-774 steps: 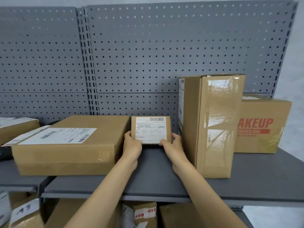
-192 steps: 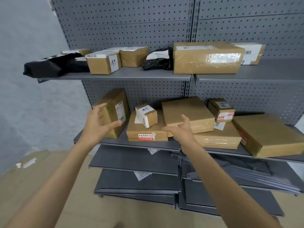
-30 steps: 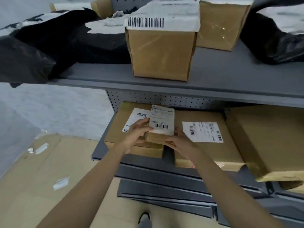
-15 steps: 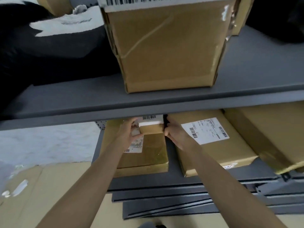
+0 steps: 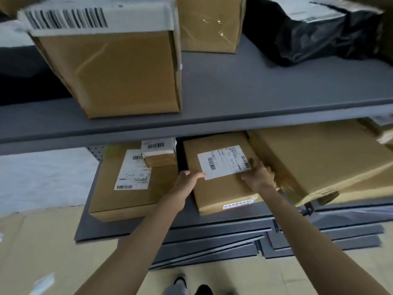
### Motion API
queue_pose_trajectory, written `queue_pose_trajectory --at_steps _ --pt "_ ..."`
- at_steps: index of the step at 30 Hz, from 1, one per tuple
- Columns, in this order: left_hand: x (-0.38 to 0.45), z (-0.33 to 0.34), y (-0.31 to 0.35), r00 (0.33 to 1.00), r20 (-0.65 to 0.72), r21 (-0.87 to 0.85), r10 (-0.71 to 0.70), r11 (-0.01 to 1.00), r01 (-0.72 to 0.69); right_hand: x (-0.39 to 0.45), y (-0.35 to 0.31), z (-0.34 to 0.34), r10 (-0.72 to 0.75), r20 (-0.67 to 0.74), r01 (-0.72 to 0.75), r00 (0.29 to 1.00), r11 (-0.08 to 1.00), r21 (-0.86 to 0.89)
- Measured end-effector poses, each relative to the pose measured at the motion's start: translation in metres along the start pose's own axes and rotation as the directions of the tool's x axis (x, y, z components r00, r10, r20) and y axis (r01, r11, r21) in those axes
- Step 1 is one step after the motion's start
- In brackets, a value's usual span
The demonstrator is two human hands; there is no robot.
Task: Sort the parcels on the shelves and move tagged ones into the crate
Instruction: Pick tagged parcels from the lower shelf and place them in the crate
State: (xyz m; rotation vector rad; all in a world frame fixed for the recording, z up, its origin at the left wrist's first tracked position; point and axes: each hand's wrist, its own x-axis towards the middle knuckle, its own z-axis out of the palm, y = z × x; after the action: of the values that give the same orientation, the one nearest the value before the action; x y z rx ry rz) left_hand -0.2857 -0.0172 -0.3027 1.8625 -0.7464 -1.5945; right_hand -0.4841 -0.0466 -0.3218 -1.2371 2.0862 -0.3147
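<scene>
Flat parcel (image 5: 221, 184) lies on the lower shelf (image 5: 127, 228), white label up, between a wider parcel (image 5: 127, 188) at left and a big box (image 5: 319, 158) at right. Left hand (image 5: 187, 182) grips its left edge, thumb on top; right hand (image 5: 258, 174) curls round its right edge by the label. Small box (image 5: 159, 154) sits on the wider parcel.

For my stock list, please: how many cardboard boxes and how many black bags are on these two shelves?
Cardboard boxes: 6
Black bags: 2
Total: 8, not counting slivers cut off at the picture's edges.
</scene>
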Motion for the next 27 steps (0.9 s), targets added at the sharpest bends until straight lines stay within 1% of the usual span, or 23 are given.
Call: queue_pose_trajectory --at_steps 2,4,9,15,17,20,24,25,27 --pt "-0.004 0.01 -0.011 0.996 0.041 0.018 -0.076 0.997 0.075 -0.007 0.004 0.004 0.014 -0.004 -0.014 1.0 0.997 -0.076" --pt "-0.01 0.017 -0.024 0.987 0.053 0.0 -0.151 0.988 0.152 -0.011 0.012 0.004 0.036 -0.013 -0.037 0.999 0.993 -0.112" --pt "-0.025 0.028 -0.047 0.994 0.04 -0.038 -0.099 0.994 0.101 -0.011 0.042 -0.01 -0.035 0.067 0.04 0.997 0.997 -0.067" --pt "-0.042 0.034 -0.069 0.991 -0.11 -0.093 -0.075 0.994 0.064 -0.018 0.064 -0.026 -0.057 0.143 0.057 0.988 0.998 0.002" --pt "-0.047 0.031 -0.074 0.982 -0.176 -0.116 -0.072 0.992 0.052 -0.022 0.074 -0.027 -0.045 0.17 0.036 0.985 0.998 0.053" --pt "-0.053 0.025 -0.076 0.961 -0.263 -0.141 -0.08 0.989 0.043 -0.026 0.087 -0.025 -0.049 0.27 -0.013 0.962 0.975 0.223" --pt "-0.059 0.018 -0.08 0.967 -0.243 -0.166 -0.073 0.986 0.033 -0.031 0.085 -0.026 -0.035 0.418 -0.168 0.908 0.882 0.439" --pt "-0.058 0.018 -0.08 0.97 -0.234 -0.182 -0.066 0.983 0.023 -0.032 0.082 -0.026 -0.037 0.443 -0.19 0.896 0.87 0.456" --pt "-0.055 0.017 -0.078 0.973 -0.227 -0.218 -0.05 0.976 -0.001 -0.029 0.077 -0.025 -0.058 0.468 -0.188 0.882 0.866 0.463"
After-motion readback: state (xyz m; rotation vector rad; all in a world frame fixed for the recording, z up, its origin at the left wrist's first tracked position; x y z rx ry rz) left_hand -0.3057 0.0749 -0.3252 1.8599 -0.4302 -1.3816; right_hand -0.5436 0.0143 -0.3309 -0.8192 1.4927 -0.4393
